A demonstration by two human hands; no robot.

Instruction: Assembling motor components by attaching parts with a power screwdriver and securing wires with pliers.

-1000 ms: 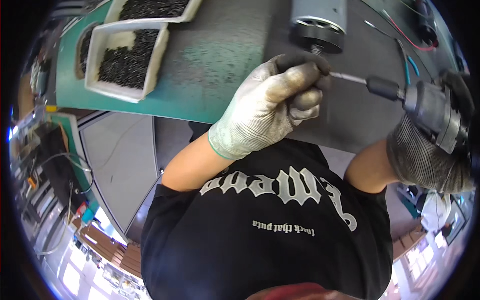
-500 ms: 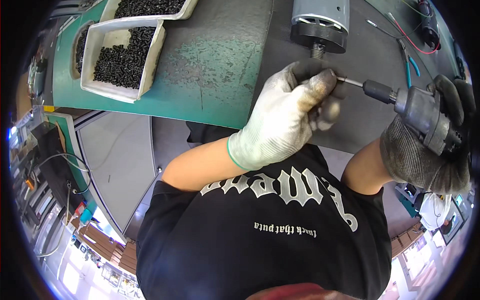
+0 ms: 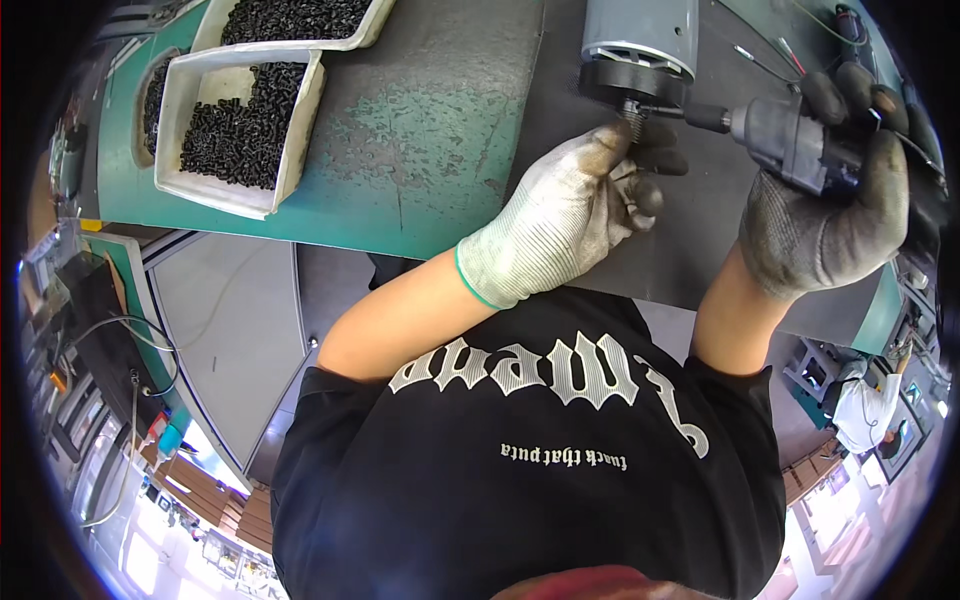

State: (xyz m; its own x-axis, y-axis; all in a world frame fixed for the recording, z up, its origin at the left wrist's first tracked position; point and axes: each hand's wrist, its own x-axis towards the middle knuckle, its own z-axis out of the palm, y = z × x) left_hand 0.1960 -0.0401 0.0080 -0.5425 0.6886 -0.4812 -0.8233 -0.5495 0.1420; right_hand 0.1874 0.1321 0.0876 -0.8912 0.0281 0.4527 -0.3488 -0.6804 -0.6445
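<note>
My left hand [image 3: 560, 215], in a white work glove with dark-stained fingertips, closes its thumb and fingers round the end of a threaded shaft [image 3: 632, 112]. That shaft sticks out of a grey cylindrical motor [image 3: 640, 30] with a black end ring [image 3: 632, 83]. A power screwdriver [image 3: 785, 140] is in my right hand [image 3: 825, 215], which wears a darker, dirty glove. The driver lies nearly level, and its bit reaches the shaft just below the ring. Whether a small screw sits at the bit's tip is too small to tell.
White bins [image 3: 290, 130] of small black parts stand on the green-edged bench [image 3: 420, 170] at the left. Thin wire leads [image 3: 765, 62] and a black cylindrical item [image 3: 852, 35] lie at the far right. Another person [image 3: 865, 410] is in the right background.
Both hands have moved away from me, toward the motor. The driver's bit has gone from my left fingertips to the shaft. My left fingers now surround the shaft's end.
</note>
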